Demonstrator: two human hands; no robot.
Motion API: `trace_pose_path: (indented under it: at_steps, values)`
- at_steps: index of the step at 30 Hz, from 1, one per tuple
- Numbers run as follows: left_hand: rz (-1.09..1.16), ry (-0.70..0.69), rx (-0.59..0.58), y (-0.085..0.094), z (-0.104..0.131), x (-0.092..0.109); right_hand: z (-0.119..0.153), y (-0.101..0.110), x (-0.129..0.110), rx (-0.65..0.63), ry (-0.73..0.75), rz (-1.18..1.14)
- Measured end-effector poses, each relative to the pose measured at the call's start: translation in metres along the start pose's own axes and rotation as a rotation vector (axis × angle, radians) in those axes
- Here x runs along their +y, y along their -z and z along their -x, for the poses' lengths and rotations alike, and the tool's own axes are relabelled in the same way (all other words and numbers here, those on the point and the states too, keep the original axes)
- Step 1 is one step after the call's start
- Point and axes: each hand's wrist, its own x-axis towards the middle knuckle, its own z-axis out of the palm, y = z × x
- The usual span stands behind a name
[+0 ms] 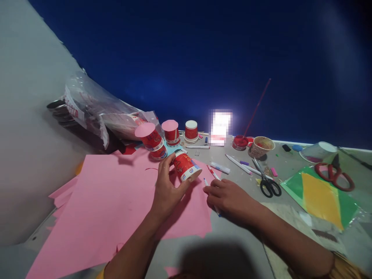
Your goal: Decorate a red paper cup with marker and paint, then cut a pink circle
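Observation:
My left hand [170, 186] is wrapped round a red paper cup [185, 166] with a white rim, tilted above pink paper [116, 197]. My right hand [221, 197] pinches a slim marker [205, 182] to the right of the cup; its tip points up and away from me, apart from the cup. Behind the held cup stand red cups topped with pink discs, one on a stack [151, 144] and one [171, 132] beside it. An upturned red cup with a white base [191, 131] is to their right.
Several markers [238, 164] and black-handled scissors [270, 186] lie right of centre. Further right are red-handled scissors [334, 178] on green and yellow sheets [321, 199]. A red paint pot [240, 143] and a stained cup [262, 147] stand by the blue wall.

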Motion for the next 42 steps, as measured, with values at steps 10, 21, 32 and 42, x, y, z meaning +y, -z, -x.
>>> trace_pose_path:
  at_steps: [10,21,32,42]
  values:
    - [-0.015,0.023,-0.006,0.001,0.001,0.001,0.001,-0.006,-0.001,0.081,0.030,0.034]
    - [-0.020,0.032,-0.011,0.001,-0.001,0.006,0.001,-0.004,0.001,0.093,0.045,0.057]
    - [-0.030,-0.038,-0.003,0.003,-0.002,0.003,0.008,0.004,0.001,0.344,0.051,-0.121]
    - [-0.141,-0.225,-0.118,0.004,0.003,-0.007,0.022,0.029,0.007,0.945,-0.220,-0.768]
